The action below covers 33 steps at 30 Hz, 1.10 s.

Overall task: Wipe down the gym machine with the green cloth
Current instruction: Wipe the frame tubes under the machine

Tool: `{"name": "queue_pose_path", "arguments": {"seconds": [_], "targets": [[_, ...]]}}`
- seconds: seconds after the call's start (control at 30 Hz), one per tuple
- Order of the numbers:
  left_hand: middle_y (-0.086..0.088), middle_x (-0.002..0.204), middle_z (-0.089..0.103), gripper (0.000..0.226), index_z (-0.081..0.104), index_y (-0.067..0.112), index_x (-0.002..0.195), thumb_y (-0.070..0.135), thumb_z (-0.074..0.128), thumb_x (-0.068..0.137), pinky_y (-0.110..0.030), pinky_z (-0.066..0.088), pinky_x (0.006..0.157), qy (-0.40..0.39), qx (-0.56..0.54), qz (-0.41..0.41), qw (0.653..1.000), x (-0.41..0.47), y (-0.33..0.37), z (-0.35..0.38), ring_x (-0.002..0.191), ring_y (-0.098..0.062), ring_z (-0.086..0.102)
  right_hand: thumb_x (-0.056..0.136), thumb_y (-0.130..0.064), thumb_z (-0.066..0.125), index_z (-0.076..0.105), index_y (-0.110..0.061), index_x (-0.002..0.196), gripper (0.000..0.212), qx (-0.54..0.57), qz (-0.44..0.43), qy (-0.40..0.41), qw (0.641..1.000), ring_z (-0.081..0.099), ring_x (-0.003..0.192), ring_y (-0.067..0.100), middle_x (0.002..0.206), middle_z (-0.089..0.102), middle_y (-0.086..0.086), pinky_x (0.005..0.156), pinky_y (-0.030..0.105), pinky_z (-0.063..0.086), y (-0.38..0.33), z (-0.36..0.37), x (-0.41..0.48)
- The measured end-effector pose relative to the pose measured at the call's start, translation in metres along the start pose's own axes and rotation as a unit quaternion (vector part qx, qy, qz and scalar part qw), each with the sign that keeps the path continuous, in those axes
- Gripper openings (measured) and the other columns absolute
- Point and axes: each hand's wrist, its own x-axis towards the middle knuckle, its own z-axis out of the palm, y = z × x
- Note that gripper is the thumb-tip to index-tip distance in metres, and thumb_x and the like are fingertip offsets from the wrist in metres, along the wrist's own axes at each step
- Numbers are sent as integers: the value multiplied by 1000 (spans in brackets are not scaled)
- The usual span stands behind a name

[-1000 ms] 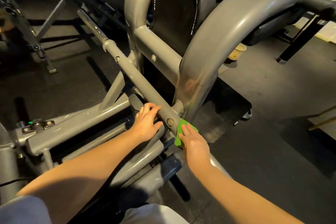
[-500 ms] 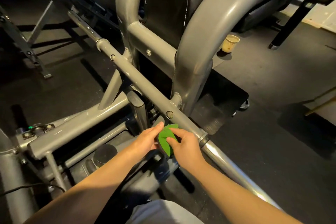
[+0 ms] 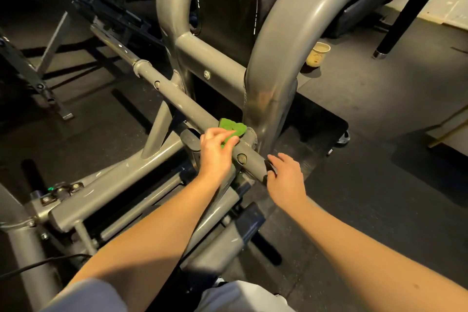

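The left hand [image 3: 217, 151] pinches the soft, light, crumpled green cloth [image 3: 234, 129] onto the grey steel machine crossbar [image 3: 182, 105], probably best gripped bunched, while the right hand [image 3: 287, 178] rests loose-fingered alongside.

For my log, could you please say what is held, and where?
Left hand holds the green cloth by its near edge; right hand rests on the bar.

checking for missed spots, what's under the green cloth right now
The green cloth lies on the grey bar beside the curved post, held by the left hand. The bar surface beneath it is covered, so its state cannot be seen.
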Motion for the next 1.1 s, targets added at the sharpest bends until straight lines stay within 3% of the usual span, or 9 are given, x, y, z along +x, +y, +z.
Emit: {"name": "queue_pose_path", "arguments": {"seconds": [0.1,0.17,0.33,0.63,0.77,0.87,0.93,1.0,1.1], "targets": [[-4,127,53,31,77,17,118,36,68,95,-20,29,107,-99,130,58,985,-9,-18,33,124,-22,39,96,-16,55,61,-18,134,38,-60,-3,-40,997,54,116,35,120,60,7,90,45,48,-7,9,3],[-5,134,53,38,75,20,121,41,55,98,-36,32,105,-124,183,109,969,-23,-23,44,127,-26,34,92,-14,57,62,-21,130,39,-75,-13,-32,997,55,107,33,109,60,3,81,41,46,-7,13,1],[1,132,58,31,72,24,125,16,61,97,-47,39,95,-130,208,190,951,-21,-27,34,123,-25,40,93,-12,60,62,-21,133,41,-91,14,-20,996,51,115,32,123,61,4,88,41,43,-9,17,3],[7,134,55,27,74,32,121,25,69,95,-40,39,104,-87,186,187,961,18,-42,21,126,-23,44,96,-24,61,52,-26,144,49,-82,7,-9,997,47,124,29,135,57,4,99,44,40,-25,28,13],[14,119,39,27,70,18,121,14,72,94,-3,41,94,-1,66,-6,998,46,-35,9,120,-10,51,96,-22,59,56,-25,141,45,-80,7,-3,997,46,123,29,134,57,5,98,44,41,-31,31,18],[6,132,45,27,75,17,119,30,71,95,-33,36,114,-20,137,11,990,50,-36,16,127,-20,37,96,-22,61,58,-25,139,43,-68,20,10,997,43,126,30,140,53,6,101,43,37,-36,36,20],[2,138,46,30,75,18,120,34,70,95,-40,33,115,-27,155,21,987,36,-33,25,128,-20,31,96,-23,62,60,-26,138,42,-45,50,30,997,42,128,32,142,52,7,103,44,35,-43,42,21],[1,138,42,29,73,14,123,24,69,96,-33,32,118,-32,99,17,994,17,-30,29,130,-15,32,96,-24,63,62,-27,137,41,-21,77,44,996,42,130,33,143,53,6,104,44,32,-50,46,24],[1,137,42,27,72,9,124,17,64,100,-1,20,108,-47,65,16,997,-3,-29,24,127,-9,29,94,-20,64,63,-29,135,41,-8,82,60,995,46,126,35,138,58,6,102,47,33,-58,53,31]]}}
